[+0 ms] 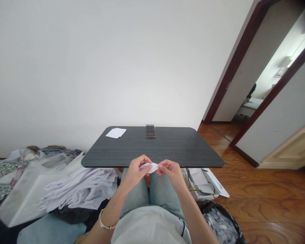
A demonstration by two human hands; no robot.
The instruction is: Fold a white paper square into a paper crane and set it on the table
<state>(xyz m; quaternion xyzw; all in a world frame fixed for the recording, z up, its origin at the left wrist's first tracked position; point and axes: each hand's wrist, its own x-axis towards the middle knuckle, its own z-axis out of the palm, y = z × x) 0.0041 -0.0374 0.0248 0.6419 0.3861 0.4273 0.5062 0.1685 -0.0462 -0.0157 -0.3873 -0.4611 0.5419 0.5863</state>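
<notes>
Where left hand (135,172) and right hand (170,173) pinch it, white paper (150,167) creases

On the table (173,149), paper sheets (116,133) lie left of a case (150,131).

One left hand (136,173) and one right hand (170,171) held one slip of white paper (149,167). One tabletop (178,147) carried one pile of white sheets (116,133) and one small dark stack (150,131). One bangle (107,221) circled one wrist (118,200).
</notes>
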